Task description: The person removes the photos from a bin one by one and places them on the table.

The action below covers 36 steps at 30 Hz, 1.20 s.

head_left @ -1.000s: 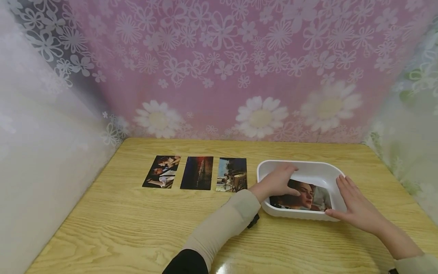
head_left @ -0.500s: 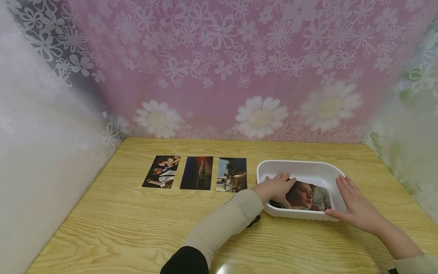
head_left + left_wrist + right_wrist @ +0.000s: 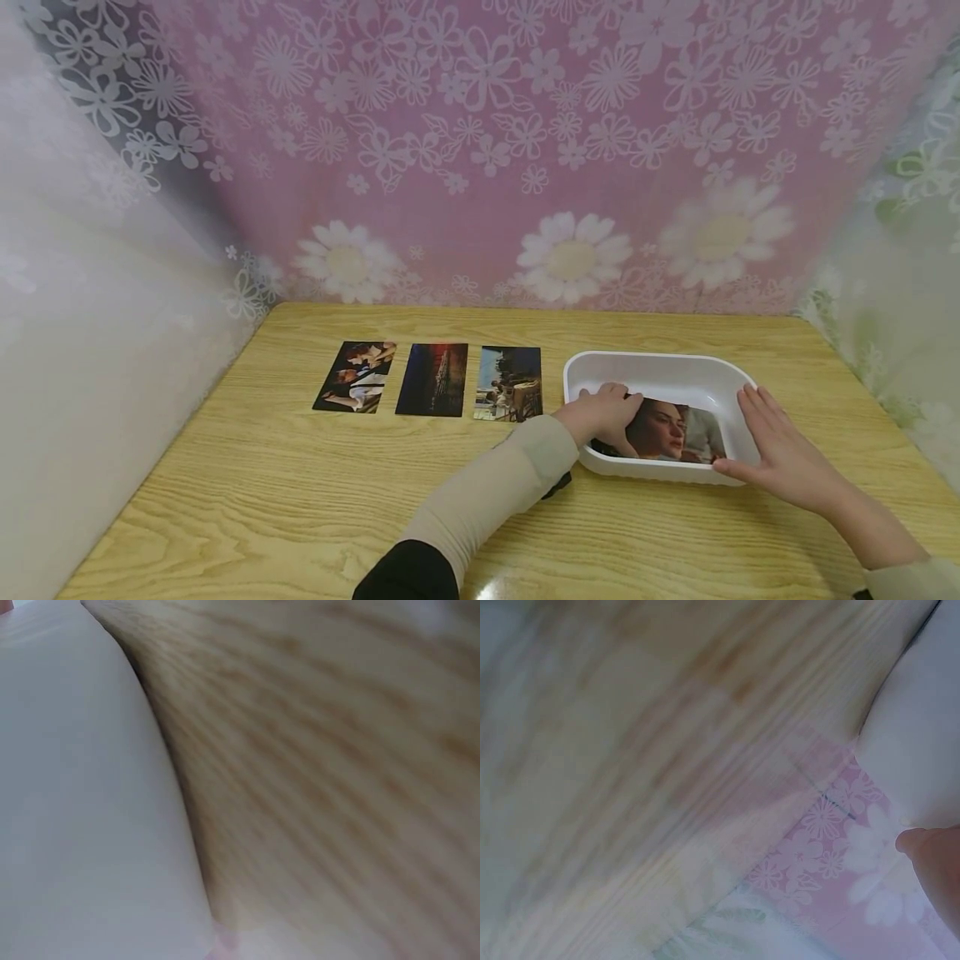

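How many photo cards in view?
4: left card, middle card, right card in a row on the table, left of the white tray; fourth card inside it, partly covered by the left hand. More may hide underneath.

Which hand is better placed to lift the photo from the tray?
Probably the left hand: it's inside the tray, over part of the photo. The right hand touches the rim.

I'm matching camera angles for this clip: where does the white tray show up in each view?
Head: right of centre, the tray shows whole in outline, partly covered by hands.
Left wrist: its outer wall fills the left side, cut off by the frame.
Right wrist: its outer wall is at the upper right, also cut off.
Shared landmark: the wood-grain table, beside the tray in all three.
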Tool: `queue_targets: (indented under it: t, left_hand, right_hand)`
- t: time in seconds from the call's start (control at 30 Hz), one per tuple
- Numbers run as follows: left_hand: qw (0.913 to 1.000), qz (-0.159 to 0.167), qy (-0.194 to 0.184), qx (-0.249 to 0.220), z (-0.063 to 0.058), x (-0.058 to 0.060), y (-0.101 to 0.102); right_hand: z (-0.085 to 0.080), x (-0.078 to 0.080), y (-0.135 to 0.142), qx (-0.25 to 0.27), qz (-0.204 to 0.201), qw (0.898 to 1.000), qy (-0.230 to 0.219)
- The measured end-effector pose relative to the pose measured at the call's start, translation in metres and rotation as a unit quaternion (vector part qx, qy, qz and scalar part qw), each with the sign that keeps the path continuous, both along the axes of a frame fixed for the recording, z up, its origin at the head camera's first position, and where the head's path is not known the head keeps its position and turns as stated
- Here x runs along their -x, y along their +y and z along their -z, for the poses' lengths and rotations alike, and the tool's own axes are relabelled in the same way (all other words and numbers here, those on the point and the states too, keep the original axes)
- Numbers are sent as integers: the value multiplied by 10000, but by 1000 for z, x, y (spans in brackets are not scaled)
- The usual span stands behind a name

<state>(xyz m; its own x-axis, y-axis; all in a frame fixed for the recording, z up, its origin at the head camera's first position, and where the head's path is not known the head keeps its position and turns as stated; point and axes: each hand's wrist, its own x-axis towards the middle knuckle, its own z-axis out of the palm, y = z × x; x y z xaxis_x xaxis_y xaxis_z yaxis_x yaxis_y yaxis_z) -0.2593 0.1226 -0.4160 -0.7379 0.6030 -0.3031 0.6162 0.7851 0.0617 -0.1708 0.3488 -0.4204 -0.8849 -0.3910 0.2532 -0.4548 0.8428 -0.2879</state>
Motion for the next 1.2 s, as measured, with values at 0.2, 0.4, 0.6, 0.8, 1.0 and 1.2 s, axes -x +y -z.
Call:
queue_targets:
  t: [0.2, 0.4, 0.6, 0.8, 1.0, 1.2]
  left_hand:
    - [9995, -41, 252, -197, 1, 2, 0]
    - [9944, -54, 795, -688, -1, 4, 0]
    - [9874, 159, 844, -1329, -4, 7, -2]
    - [9816, 145, 643, -1793, -8, 8, -4]
    - [9751, 182, 621, -2121, -12, 8, -7]
    - [9667, 204, 551, -2489, -12, 8, -8]
  right_hand:
    - [-1, -1, -1, 40, -19, 10000, -56]
    - [1, 1, 2, 42, -18, 10000, -41]
    - [0, 1, 2, 70, -26, 10000, -58]
    - [-3, 0, 1, 93, -5, 9999, -116]
    - [-4, 0, 0, 94, 0, 9999, -125]
    - [-3, 0, 1, 113, 2, 9998, -185]
